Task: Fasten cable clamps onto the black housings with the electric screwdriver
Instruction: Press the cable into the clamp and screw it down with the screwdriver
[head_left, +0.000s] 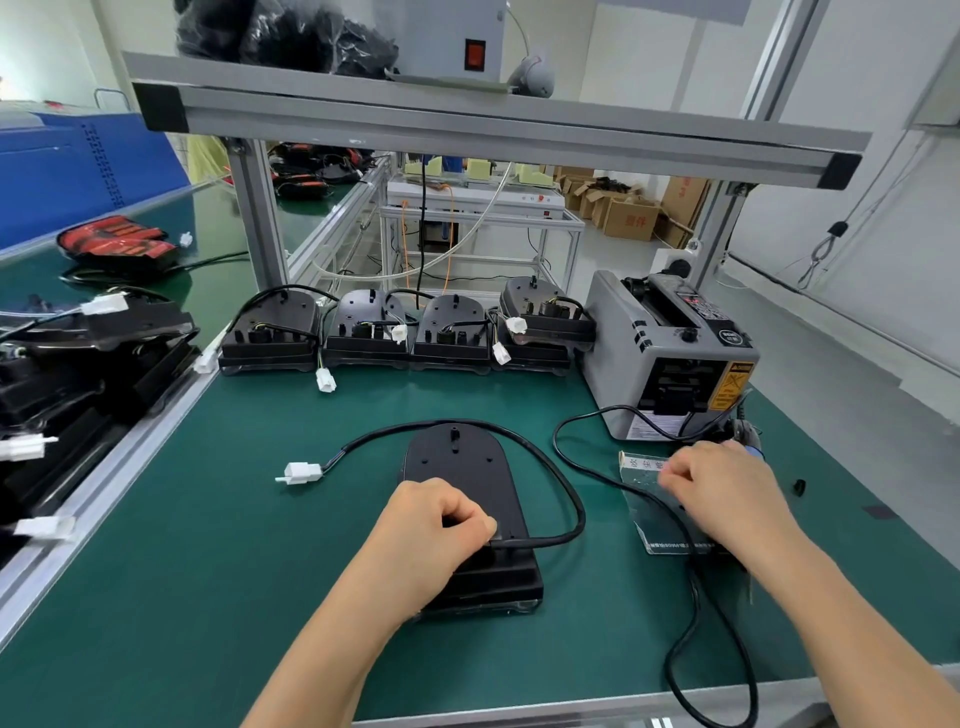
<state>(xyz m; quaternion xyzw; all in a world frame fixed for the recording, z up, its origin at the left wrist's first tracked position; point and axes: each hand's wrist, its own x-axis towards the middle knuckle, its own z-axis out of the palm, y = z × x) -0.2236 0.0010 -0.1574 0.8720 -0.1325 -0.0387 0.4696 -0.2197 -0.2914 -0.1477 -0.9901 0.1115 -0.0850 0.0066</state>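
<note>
1. A black housing (462, 478) lies flat in the middle of the green bench mat (208, 545), rounded end pointing away from the person.
2. The left hand (436, 519) rests on its near half, fingers curled closed and pinching the black cable (561, 478) just where it meets the housing.
3. That cable loops out to the right, arcs over the top of the housing and ends in a white connector (301, 473) lying on the mat to the left.
4. The right hand (722, 488) sits to the right over a clear plastic bag (654, 509), fingers bunched together at the bag's top edge; whether they actually grip anything I cannot tell.
5. The bag carries a pale label with Chinese characters and a printed line along its lower edge, both too blurred to read.
6. A second black cord (696, 613) snakes across the bag and off the near edge of the bench.
7. Behind the right hand stands a grey tape dispenser (670, 353) with a yellow warning sticker on its front; the lettering is illegible.
8. Four more housings (405, 332) stand in a row at the back of the mat, white plugs dangling.
9. Cardboard boxes (631, 218) in the background bear red characters.
</note>
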